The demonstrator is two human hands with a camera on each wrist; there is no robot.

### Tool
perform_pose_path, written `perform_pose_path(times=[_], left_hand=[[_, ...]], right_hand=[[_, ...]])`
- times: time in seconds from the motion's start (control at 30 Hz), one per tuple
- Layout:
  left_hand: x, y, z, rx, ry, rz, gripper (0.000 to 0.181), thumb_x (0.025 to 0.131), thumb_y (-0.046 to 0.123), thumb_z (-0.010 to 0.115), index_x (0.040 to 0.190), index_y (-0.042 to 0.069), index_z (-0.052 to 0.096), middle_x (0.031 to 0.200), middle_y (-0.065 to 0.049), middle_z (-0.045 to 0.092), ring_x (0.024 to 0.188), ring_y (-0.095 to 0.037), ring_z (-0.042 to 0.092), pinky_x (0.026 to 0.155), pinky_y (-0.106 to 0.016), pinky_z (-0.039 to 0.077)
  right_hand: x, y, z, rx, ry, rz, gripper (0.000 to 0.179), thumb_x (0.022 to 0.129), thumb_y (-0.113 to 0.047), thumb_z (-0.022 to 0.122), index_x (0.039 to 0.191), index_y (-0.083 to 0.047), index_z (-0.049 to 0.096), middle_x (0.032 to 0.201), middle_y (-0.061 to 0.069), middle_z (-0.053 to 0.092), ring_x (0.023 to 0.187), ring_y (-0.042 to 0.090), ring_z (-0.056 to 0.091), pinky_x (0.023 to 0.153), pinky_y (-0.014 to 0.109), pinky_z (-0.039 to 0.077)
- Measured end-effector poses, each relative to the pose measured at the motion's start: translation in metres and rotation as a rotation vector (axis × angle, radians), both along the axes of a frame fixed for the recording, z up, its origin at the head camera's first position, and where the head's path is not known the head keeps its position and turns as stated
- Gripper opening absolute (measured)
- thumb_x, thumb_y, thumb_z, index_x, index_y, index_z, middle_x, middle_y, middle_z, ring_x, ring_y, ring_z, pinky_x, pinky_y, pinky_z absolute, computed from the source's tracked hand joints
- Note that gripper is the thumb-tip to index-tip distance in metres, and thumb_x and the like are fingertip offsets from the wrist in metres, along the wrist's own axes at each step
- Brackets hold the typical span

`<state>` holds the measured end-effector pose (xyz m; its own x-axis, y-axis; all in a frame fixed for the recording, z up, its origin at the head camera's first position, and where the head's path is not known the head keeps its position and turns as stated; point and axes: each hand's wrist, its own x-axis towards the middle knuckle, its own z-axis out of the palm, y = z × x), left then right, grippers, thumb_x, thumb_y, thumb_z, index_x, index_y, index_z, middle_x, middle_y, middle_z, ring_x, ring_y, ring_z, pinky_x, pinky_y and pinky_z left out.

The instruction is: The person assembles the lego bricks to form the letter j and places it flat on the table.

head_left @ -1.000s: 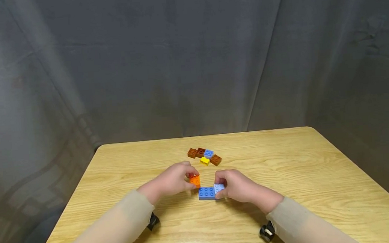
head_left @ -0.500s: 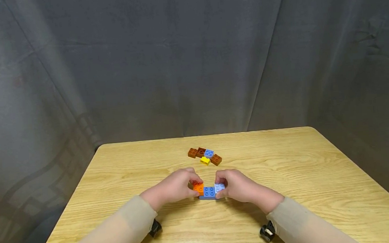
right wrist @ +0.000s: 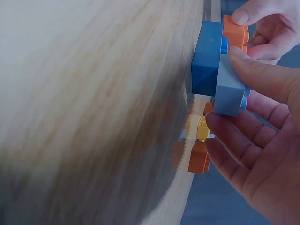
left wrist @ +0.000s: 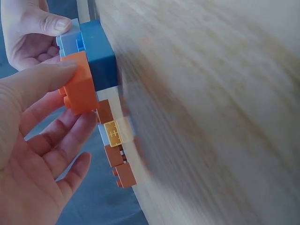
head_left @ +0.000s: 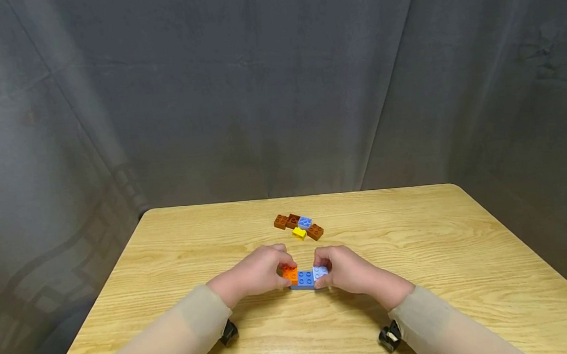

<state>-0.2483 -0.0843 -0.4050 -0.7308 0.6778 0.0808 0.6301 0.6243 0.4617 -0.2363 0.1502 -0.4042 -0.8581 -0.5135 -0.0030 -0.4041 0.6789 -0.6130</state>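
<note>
A long blue building brick [head_left: 305,278] lies on the table, its middle studs showing. My left hand [head_left: 258,273] pinches an orange brick [head_left: 290,275] between thumb and fingers, over the blue brick's left end. In the left wrist view the orange brick [left wrist: 80,83] sits at the blue brick's [left wrist: 99,55] stud side and juts past its end. My right hand [head_left: 345,270] pinches a light blue brick [head_left: 320,273] over the right end. The right wrist view shows this light blue brick [right wrist: 228,86] against the blue brick's studded face, thumb on its near side.
Farther back on the wooden table [head_left: 416,233] lie several loose bricks: a brown one [head_left: 280,221], a dark brown one [head_left: 293,220], a light blue one [head_left: 305,222], a yellow one [head_left: 299,233] and another brown one [head_left: 315,231]. A grey curtain [head_left: 277,89] hangs behind the table.
My left hand has moved right and nearer with the orange brick, bringing it from behind the blue brick onto its left end. My right hand has stayed in place on the light blue brick.
</note>
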Motion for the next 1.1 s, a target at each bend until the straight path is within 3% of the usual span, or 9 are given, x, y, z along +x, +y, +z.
perform_pose_path(times=[0.23,0.53,0.7,0.9,0.97,1.1], left_hand=[[0.000,0.001,0.000,0.000,0.014,0.002,0.028,0.081,0.016,0.083,0.107,0.011,0.075,0.091,0.011,0.054,0.080,-0.010,0.051,0.076,-0.025,0.045],[0.002,0.002,-0.003,0.068,-0.078,0.066,0.029,0.080,0.019,0.085,0.105,0.011,0.076,0.087,0.009,0.052,0.080,-0.011,0.051,0.074,-0.027,0.045],[0.004,0.003,-0.004,0.079,-0.079,0.071,0.028,0.080,0.018,0.085,0.105,0.011,0.075,0.087,0.009,0.052,0.079,-0.011,0.051,0.073,-0.026,0.045],[0.005,0.005,-0.005,0.088,-0.095,0.088,0.027,0.080,0.017,0.084,0.105,0.011,0.075,0.087,0.008,0.051,0.078,-0.011,0.050,0.072,-0.026,0.045],[0.005,0.006,-0.005,0.090,-0.100,0.095,0.028,0.080,0.017,0.085,0.105,0.011,0.075,0.087,0.008,0.051,0.077,-0.011,0.050,0.071,-0.026,0.045],[0.006,0.005,-0.005,0.093,-0.128,0.117,0.029,0.079,0.018,0.085,0.106,0.013,0.075,0.087,0.008,0.051,0.079,-0.011,0.051,0.073,-0.027,0.044]], right_hand=[[0.000,0.000,0.003,-0.001,-0.013,-0.006,0.024,0.078,-0.015,0.085,0.084,-0.015,0.062,0.078,-0.005,0.059,0.073,0.017,0.052,0.065,0.033,0.043],[0.002,-0.001,0.002,0.011,0.013,-0.004,0.024,0.079,-0.014,0.084,0.085,-0.016,0.061,0.078,-0.005,0.058,0.072,0.016,0.052,0.064,0.033,0.043],[0.003,0.001,0.002,0.043,0.035,0.003,0.025,0.078,-0.016,0.085,0.087,-0.016,0.062,0.080,-0.006,0.058,0.073,0.015,0.052,0.066,0.033,0.044],[-0.008,0.007,0.005,-0.022,-0.006,0.047,0.021,0.086,-0.025,0.079,0.093,-0.013,0.065,0.087,-0.005,0.062,0.080,0.015,0.056,0.072,0.035,0.048],[-0.017,0.010,0.007,-0.064,-0.007,0.001,0.016,0.091,-0.025,0.074,0.093,-0.011,0.066,0.086,-0.003,0.063,0.079,0.016,0.057,0.071,0.035,0.048],[-0.040,0.014,0.008,-0.068,0.035,-0.192,0.016,0.092,-0.022,0.072,0.096,-0.008,0.066,0.088,0.003,0.062,0.078,0.020,0.055,0.067,0.036,0.047]])
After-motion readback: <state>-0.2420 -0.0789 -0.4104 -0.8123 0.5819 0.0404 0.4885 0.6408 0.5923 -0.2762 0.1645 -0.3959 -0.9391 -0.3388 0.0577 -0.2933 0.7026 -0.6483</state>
